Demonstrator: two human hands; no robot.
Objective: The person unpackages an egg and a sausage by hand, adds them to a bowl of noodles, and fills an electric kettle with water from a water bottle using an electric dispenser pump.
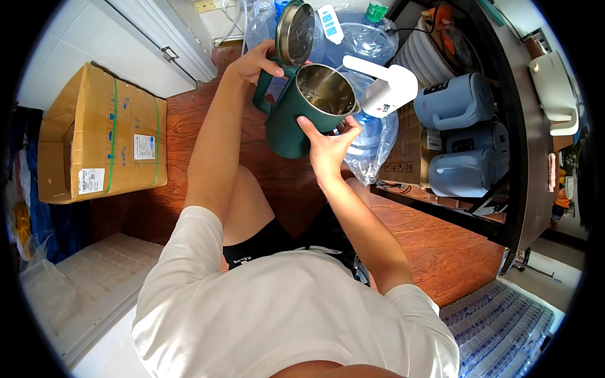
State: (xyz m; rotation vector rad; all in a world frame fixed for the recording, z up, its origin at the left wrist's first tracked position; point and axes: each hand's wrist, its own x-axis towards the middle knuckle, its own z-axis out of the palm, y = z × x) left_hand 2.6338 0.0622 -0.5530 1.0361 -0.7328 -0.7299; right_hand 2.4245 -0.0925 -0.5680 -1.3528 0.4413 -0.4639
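A dark green kettle (291,126) with a steel inside is tilted toward the spout of a white water pump (392,89), which sits on a clear blue water bottle (365,142). The kettle's hinged steel lid (296,33) stands open at the back. My left hand (257,63) is wrapped round the top of the kettle's handle, beside the lid. My right hand (331,145) grips the kettle's body from the near right side, thumb just below the rim. The pump's spout reaches over the open kettle, and a thin stream seems to run into it.
More plastic-wrapped water bottles (360,43) stand behind, with a white power strip (329,25) above them. An open cardboard box (123,135) is on the left. On the right, a dark shelf (529,145) holds blue-grey kettles (455,104) and stacked white plates (419,57).
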